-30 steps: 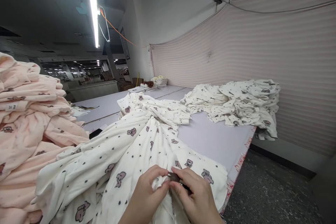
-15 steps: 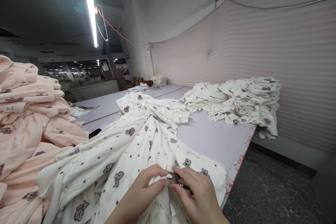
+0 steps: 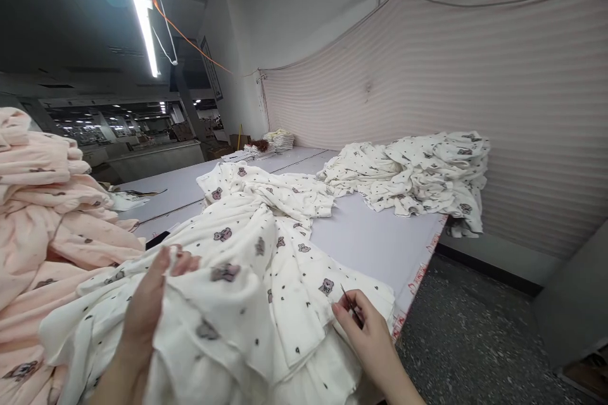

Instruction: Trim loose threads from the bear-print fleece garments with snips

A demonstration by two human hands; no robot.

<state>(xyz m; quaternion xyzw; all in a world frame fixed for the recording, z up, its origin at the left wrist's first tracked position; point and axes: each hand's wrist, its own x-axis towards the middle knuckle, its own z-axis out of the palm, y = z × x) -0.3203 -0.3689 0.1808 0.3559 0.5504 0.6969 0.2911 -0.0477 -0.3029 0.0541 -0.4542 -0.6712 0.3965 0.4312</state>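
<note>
The white bear-print garment [image 3: 289, 278] spreads across the table in loose folds toward me. At the left, my left hand [image 3: 148, 304] pinches an edge of it between thumb and fingers and holds that part raised; the lifted cloth is slightly blurred. My right hand [image 3: 368, 332], lower right, is closed around small thread snips [image 3: 350, 305]. Their thin dark tips point up and left, just above the cloth. Most of the snips' handle is hidden in the fingers.
Pink bear-print fabric [image 3: 61, 221] is heaped at the left. A rumpled white pile [image 3: 413, 171] hangs over the right edge of the table [image 3: 365, 234]. Folded white stacks [image 3: 279, 139] sit at the far end. Striped cloth [image 3: 403, 82] covers the wall.
My hands have moved apart from where they met at the cloth. The left has lifted the fabric edge up and left; the right has shifted right with the snips. The view has shifted slightly.
</note>
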